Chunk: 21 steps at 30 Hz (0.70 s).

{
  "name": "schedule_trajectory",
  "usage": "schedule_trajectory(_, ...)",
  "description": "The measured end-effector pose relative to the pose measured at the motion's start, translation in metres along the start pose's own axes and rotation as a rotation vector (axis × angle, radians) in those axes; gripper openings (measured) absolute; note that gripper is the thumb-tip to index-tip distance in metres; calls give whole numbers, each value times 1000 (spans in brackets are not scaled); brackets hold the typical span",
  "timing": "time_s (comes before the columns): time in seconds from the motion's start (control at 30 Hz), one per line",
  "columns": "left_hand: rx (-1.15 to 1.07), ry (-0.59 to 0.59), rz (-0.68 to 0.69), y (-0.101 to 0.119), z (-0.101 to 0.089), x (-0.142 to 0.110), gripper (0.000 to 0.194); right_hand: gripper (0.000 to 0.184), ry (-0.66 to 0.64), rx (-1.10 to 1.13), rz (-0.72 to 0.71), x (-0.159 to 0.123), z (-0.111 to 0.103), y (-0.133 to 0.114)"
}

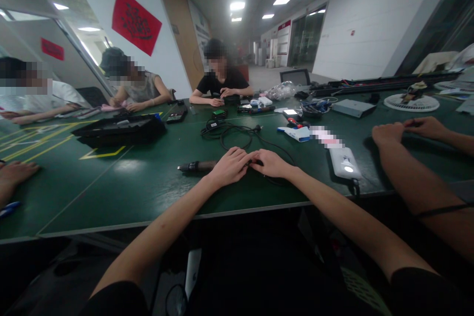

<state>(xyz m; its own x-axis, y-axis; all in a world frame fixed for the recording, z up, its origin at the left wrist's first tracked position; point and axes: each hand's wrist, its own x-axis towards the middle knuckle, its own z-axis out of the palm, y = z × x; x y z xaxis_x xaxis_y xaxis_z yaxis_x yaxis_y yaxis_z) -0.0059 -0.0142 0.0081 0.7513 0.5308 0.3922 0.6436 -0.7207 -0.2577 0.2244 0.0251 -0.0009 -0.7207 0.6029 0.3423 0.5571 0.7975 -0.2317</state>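
Observation:
A dark electric screwdriver lies on the green table with its silver tip pointing left. My left hand is closed over its rear end, palm down, and covers that part. Close against it, my right hand pinches a small black piece at the screwdriver's tail, apparently the end of its cable; fingers partly hide it. The black cable loops on the tabletop just beyond both hands, with a plug lying near it.
A black tray-like housing stands at left. To the right are a blue-and-white object, a white device with a cord, and a fan part. A co-worker's hands work at far right; another person's hand rests at left. Several people sit opposite.

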Motion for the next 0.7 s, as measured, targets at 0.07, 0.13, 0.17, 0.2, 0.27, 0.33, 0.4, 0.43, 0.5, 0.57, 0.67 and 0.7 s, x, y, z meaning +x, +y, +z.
schedule_trajectory(0.07,9,-13,8,0,0,0,66,16,4,-4,4,0,0,0)
schedule_trajectory(0.13,23,-20,1,0,0,0,64,16,5,2,3,0,1,0)
schedule_trajectory(0.17,24,-18,-6,0,0,0,64,15,5,6,2,0,1,1)
schedule_trajectory(0.2,20,-14,-9,0,0,0,65,14,6,9,0,0,2,1)
schedule_trajectory(0.27,6,-6,2,0,1,0,67,14,6,11,-5,1,3,2)
schedule_trajectory(0.33,0,-11,22,-1,2,0,69,15,7,8,-6,1,4,3)
schedule_trajectory(0.4,17,-18,23,-2,3,0,68,15,11,3,-7,1,4,4)
schedule_trajectory(0.43,30,-20,16,-2,3,0,66,15,14,3,-8,1,4,4)
schedule_trajectory(0.5,50,-15,1,-2,2,0,62,16,19,5,-9,1,4,3)
schedule_trajectory(0.57,45,-13,6,-1,1,-1,60,16,24,14,-1,1,4,3)
schedule_trajectory(0.67,20,-17,31,-1,1,-1,61,13,23,31,14,0,3,3)
schedule_trajectory(0.7,20,-20,35,-1,1,-1,61,12,22,32,17,0,3,3)
